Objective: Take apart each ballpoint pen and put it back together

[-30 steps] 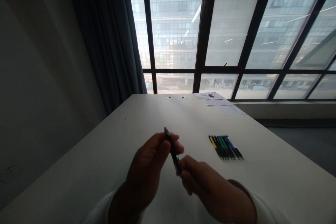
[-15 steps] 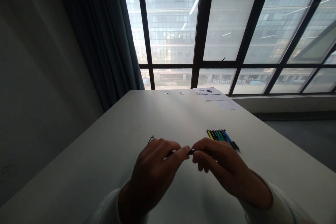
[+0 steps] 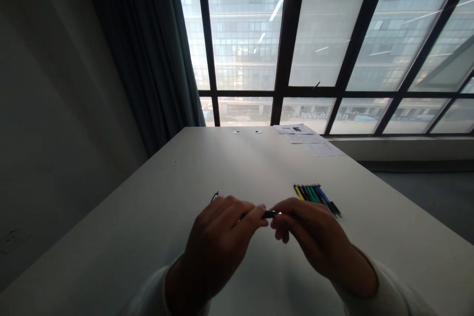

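Note:
Between my two hands lies a dark pen (image 3: 269,214), held level above the table. My left hand (image 3: 222,237) is closed around its left part, thumb and fingers pressed on the barrel. My right hand (image 3: 314,234) pinches the right end, where a small bright spot shows. Most of the pen is hidden by the fingers. Just past my left hand the tip of another dark, thin pen-like piece (image 3: 215,196) shows on the table. Beyond my right hand lies a row of several pens (image 3: 313,193) in yellow, black, green and blue.
The white table (image 3: 222,163) stretches toward the windows (image 3: 244,49). Several printed sheets (image 3: 309,139) lie at its far right corner. Two small round white pieces (image 3: 258,132) sit near the far edge. A dark curtain (image 3: 159,59) hangs on the left.
A little more of the pen shows between my hands, with the bright spot now visible at its right end. The view has shifted slightly.

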`<state>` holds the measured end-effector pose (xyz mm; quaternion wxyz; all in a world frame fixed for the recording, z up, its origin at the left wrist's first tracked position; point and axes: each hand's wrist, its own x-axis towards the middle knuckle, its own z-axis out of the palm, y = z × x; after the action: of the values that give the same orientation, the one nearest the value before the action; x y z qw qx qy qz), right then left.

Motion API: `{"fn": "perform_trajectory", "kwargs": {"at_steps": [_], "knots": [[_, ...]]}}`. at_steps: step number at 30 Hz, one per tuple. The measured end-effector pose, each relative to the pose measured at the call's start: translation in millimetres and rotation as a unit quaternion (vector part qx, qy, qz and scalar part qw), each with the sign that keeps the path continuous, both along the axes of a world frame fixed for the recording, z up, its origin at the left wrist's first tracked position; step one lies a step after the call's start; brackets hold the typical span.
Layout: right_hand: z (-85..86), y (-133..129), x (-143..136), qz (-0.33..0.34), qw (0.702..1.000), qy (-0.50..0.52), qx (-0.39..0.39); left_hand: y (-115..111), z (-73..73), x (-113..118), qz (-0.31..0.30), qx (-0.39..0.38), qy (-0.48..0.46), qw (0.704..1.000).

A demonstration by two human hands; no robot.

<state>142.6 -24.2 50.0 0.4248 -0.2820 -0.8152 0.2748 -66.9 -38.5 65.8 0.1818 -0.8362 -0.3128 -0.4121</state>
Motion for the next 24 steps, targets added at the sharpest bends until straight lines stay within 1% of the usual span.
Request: {"fn": "perform_trajectory", "kwargs": {"at_steps": [2, 4, 7, 9, 11, 15, 17, 19, 21, 24], "knots": [[1.0, 0, -1, 0.001, 1.0, 0.0, -0.003, 1, -1.0, 0, 0.006, -0.002, 0.009, 1.0], [2.2, 0, -2, -0.002, 1.0, -0.008, -0.022, 2, -3.3, -1, 0.017, 0.002, 0.026, 1.0], [2.0, 1, -4, -0.008, 0.996, -0.013, -0.086, 3, -7.8, -2, 0.034, 0.012, 0.047, 0.998], [0.5, 2, -4, -0.006, 0.992, -0.007, -0.123, 3, -10.4, -2, 0.033, 0.011, 0.052, 0.998], [-1.1, 3, -5, -0.008, 0.993, -0.008, -0.118, 3, -12.3, -1, 0.027, 0.004, 0.059, 0.998], [-2.5, 4, -5, -0.031, 0.999, -0.026, -0.031, 4, -15.1, 2, 0.013, -0.014, 0.051, 0.999], [-3.1, 4, -4, -0.034, 0.999, -0.016, -0.019, 6, -16.9, 3, 0.001, -0.032, 0.034, 0.999], [-3.8, 5, -3, -0.032, 0.999, 0.011, -0.036, 9, -18.9, 5, -0.005, -0.062, 0.017, 0.998], [-4.0, 6, -2, -0.041, 0.996, 0.045, -0.066, 10, -20.4, 6, 0.002, -0.099, 0.005, 0.995], [-2.3, 8, 0, -0.061, 0.991, 0.044, -0.111, 10, -20.8, 9, 0.016, -0.139, 0.003, 0.99]]}}
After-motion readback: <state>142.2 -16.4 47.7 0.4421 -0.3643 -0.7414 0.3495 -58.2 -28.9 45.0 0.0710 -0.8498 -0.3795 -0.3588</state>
